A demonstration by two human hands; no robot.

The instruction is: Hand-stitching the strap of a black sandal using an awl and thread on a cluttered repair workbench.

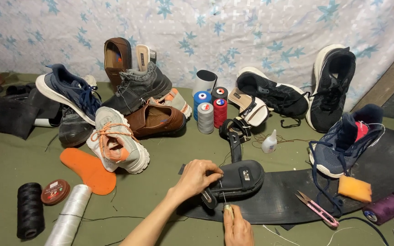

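Cloth of olive green (14, 168) covers the surface where everything lies, with a star-printed sheet (251, 23) hanging behind. Across the near right curves a long black rubber sheet (279, 200), and the black sandal (238, 180) rests on its left end, straps trailing up toward the thread cones. The left hand (197, 177) has its grip closed over the sandal's heel end, fingers pressing down on the upper. The right hand (238, 230) is clenched around a thin awl (225, 202), whose metal tip touches the sandal's near edge. A heap of shoes (124, 109) fills the left middle, a pale sneaker with orange laces (117, 143) leaning at its front beside an orange insole (87, 171). A navy sneaker (343, 141) sits at right, an orange sponge (354, 188) just below it. Pink-handled snips (318, 209) lie on the rubber. A small glue bottle (269, 142) stands near the cones (210, 109).
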